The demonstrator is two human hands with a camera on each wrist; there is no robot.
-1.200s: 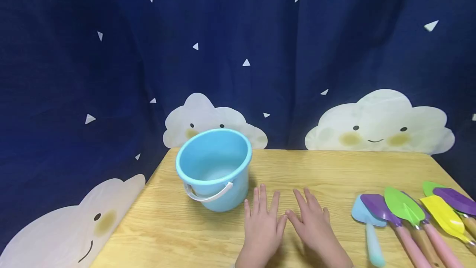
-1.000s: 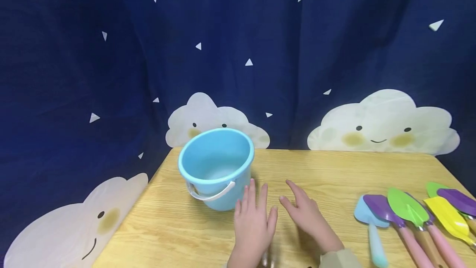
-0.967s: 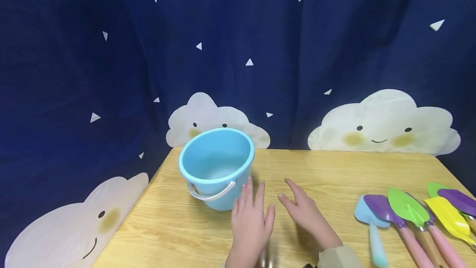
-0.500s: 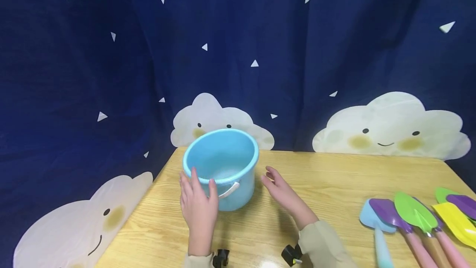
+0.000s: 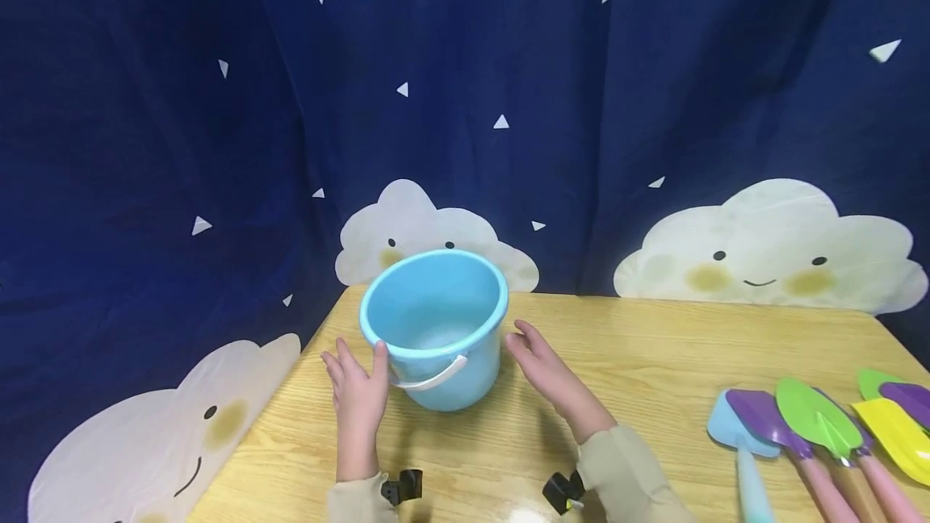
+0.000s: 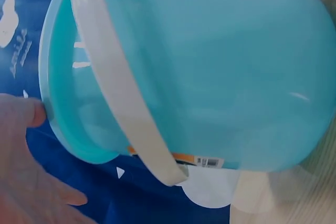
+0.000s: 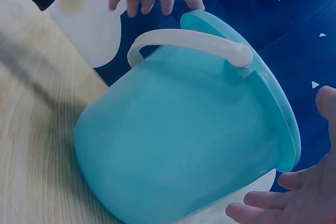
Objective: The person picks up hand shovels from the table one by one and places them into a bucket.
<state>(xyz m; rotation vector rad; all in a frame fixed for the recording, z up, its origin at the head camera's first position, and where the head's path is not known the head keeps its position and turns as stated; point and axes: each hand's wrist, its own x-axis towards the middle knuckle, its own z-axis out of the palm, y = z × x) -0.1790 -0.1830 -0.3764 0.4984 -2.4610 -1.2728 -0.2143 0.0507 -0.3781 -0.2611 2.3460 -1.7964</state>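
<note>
A wood-grained tabletop carries an upright, light-blue bucket. Colourful small shovels lie clustered at the tabletop's right.

The light-blue bucket fills the centre, its mouth toward 9 o'clock; its white handle slants from 11 to 6. At 8 o'clock the left hand's grip spreads loosely, thumb against the rim. Table at 4, navy cloth at 10.

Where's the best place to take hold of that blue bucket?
Probably opposite sides of its rim, left hand from the left, right hand from the right: the bucket stands upright, the rim juts outward, and the white handle hangs down in front.
</note>
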